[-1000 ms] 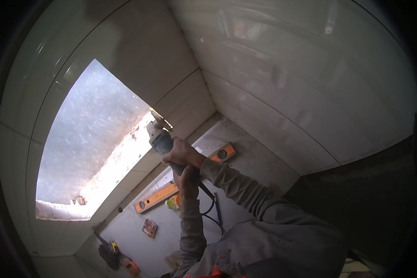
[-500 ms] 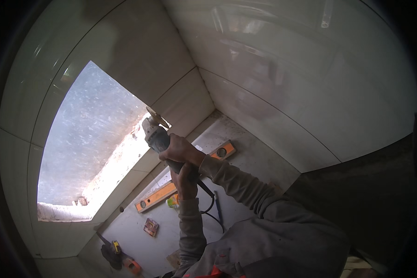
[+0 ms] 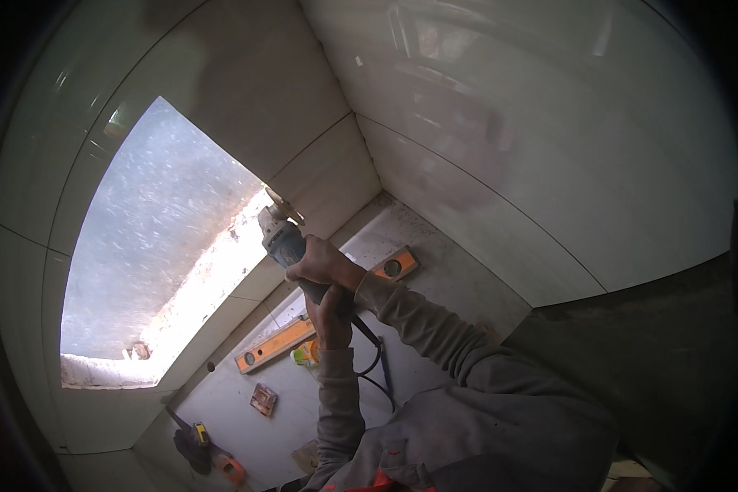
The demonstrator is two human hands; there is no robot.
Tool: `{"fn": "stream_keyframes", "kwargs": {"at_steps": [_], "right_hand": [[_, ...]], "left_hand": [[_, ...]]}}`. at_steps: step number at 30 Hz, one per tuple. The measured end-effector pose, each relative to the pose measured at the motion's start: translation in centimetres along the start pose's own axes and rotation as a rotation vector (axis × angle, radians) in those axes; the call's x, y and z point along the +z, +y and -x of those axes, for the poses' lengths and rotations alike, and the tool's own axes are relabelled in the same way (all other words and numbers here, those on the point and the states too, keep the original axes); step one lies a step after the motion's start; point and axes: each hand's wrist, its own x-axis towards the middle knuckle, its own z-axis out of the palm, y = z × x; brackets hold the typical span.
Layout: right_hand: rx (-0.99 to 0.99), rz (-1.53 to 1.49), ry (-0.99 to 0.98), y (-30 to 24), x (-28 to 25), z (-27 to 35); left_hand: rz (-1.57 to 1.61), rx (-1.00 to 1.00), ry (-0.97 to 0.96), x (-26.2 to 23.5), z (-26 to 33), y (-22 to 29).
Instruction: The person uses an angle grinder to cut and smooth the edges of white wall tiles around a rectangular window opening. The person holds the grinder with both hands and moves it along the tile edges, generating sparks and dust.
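Both of my hands grip an angle grinder (image 3: 284, 244) with a pale head and a dark body. My right hand (image 3: 326, 264) is wrapped round the body just behind the head. Further back, my left hand (image 3: 331, 318) is closed round the rear of the grinder. The thin cutting disc (image 3: 285, 207) is at the lower right corner of the bright window opening (image 3: 164, 238), against the edge of the wall tile (image 3: 324, 176). Whether the disc is inside the tile I cannot tell. White specks show across the opening. A dark cord (image 3: 366, 330) hangs from the grinder.
Below my hands, an orange spirit level (image 3: 275, 344) lies on a pale surface, partly hidden by my arms. Near it are a yellow-green container (image 3: 306, 353) and a small reddish box (image 3: 263, 399). A tape measure (image 3: 199, 433) and an orange-handled tool (image 3: 230, 468) lie at lower left.
The view has shifted slightly. My hands keep the same grip, and the disc stays at the corner of the opening. The white specks look denser now.
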Motion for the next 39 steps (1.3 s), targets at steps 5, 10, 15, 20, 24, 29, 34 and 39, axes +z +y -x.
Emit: {"fn": "stream_keyframes", "kwargs": {"at_steps": [5,10,15,20,24,29,34,39], "right_hand": [[0.004,0.009,-0.041,0.4,0.0,-0.3],[0.009,0.01,-0.053,0.1,-0.2,0.0],[-0.021,-0.014,0.002,0.8,0.2,-0.5],[0.015,0.063,-0.039,-0.1,-0.4,0.4],[0.026,0.055,-0.04,-0.5,-0.7,0.9],[-0.001,0.015,-0.068,0.1,0.2,1.3],[0.02,0.028,-0.069,-0.1,0.6,2.1],[0.043,0.012,-0.042,-0.6,0.1,2.3]], "left_hand": [[0.014,-0.01,-0.006,-0.2,0.0,-0.1],[0.005,-0.006,-0.005,-0.2,0.0,-0.2],[-0.009,-0.005,-0.011,0.2,0.3,0.0],[0.02,-0.009,0.017,0.1,0.4,-0.3],[-0.008,-0.029,0.01,-0.3,0.5,-0.4],[-0.007,-0.024,0.07,0.8,1.6,0.1],[0.024,-0.066,0.045,-0.4,2.2,-0.1],[0.033,-0.06,0.027,0.1,2.1,0.3]]}}
